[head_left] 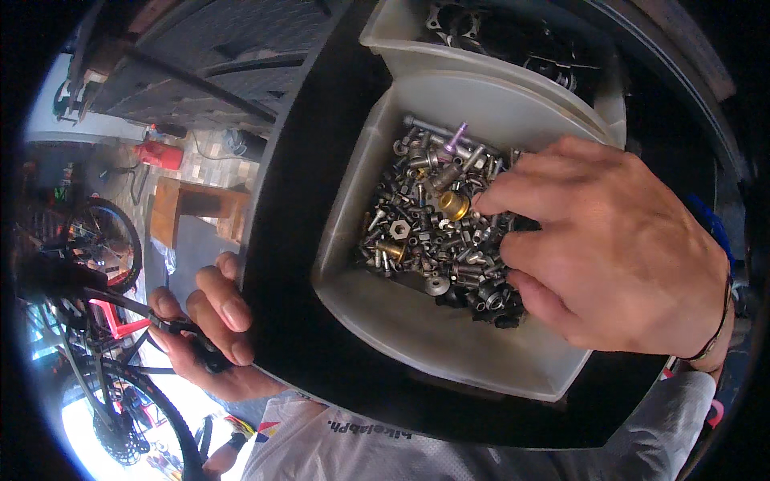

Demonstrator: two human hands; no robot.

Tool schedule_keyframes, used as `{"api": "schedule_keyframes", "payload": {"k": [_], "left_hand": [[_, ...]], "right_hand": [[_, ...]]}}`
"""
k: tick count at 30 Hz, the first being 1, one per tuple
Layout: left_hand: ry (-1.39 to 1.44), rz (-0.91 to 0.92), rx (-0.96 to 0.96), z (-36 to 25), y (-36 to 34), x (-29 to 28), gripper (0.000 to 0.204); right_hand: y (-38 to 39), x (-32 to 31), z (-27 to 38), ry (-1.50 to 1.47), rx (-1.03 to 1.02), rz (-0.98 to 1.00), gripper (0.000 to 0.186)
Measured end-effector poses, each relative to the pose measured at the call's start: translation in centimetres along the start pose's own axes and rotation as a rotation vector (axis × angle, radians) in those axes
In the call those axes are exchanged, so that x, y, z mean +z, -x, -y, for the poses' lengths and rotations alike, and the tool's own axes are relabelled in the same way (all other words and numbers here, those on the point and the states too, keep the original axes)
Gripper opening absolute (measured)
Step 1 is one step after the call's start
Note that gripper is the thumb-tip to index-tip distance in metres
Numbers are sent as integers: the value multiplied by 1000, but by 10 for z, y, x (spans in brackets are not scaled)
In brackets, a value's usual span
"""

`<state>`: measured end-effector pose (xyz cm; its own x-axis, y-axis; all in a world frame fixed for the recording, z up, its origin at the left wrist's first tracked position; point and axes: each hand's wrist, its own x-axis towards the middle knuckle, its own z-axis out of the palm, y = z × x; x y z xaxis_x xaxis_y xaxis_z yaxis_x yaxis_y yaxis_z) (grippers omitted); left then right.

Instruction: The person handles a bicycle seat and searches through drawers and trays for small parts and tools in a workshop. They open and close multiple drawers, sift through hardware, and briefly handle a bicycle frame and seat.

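My right hand (609,240) reaches into a grey plastic bin (449,349), its fingers apart and bent down into a heap of small bolts and screws (425,248). The thumb is out of sight. Just beside the index fingertip sits a gold flanged part (453,206). A purple bolt (457,138) stands out toward the far side of the heap, and a silver hex nut (399,229) lies to the left. My left hand (212,329), beside the bin's black surround (277,321), has its fingers closed around a slim black lever-like part (188,327); its exact kind is unclear.
Behind the bolts, a second grey compartment (497,60) holds dark metal parts. Bicycles with large wheels (120,401) stand at the left. Farther off are a wooden bench (192,204) and a red container (160,155) on a tiled floor.
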<state>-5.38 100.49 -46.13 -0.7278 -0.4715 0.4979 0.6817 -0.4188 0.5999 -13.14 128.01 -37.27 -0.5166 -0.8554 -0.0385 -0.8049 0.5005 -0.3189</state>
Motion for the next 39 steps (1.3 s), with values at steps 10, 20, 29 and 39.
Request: {"api": "schedule_keyframes", "payload": {"k": [10, 20, 29, 39], "left_hand": [[26, -48, 33, 2, 2, 9, 34], [9, -66, 42, 9, 3, 13, 35], [27, -185, 75, 11, 1, 27, 40], [-66, -243, 58, 10, -2, 23, 40]], "right_hand": [[1, -6, -2, -58, 34, 32, 13], [-7, -2, -4, -78, 74, -17, 19], [-32, 8, -3, -23, -153, -38, 40], [-9, 21, 20, -28, -103, 152, 48]]}}
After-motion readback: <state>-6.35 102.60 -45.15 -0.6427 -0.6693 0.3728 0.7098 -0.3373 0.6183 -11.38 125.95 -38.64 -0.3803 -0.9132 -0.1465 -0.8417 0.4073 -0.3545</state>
